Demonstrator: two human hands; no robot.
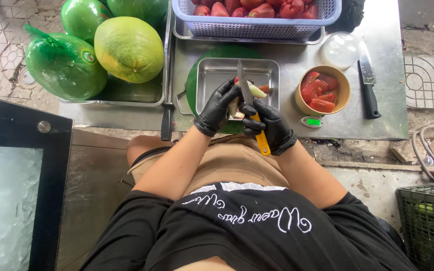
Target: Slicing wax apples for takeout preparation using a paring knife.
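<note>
Both my hands wear black gloves over a small steel tray [212,73] that rests on a green round board [193,85]. My left hand [217,106] holds a pale, cut piece of fruit [234,108] above the tray's front edge. My right hand [269,125] grips a yellow-handled knife [249,98], blade pointing away from me and lying against the fruit. A few red and pale fruit pieces [258,90] lie in the tray beside the blade.
A tan paper bowl [345,90] of red fruit slices stands right of the tray on a small scale [312,121]. A black-handled knife [368,85] and clear lid [341,49] lie beyond. A lavender basket [257,27] of red fruit sits behind; large green pomelos [129,47] fill the left tray.
</note>
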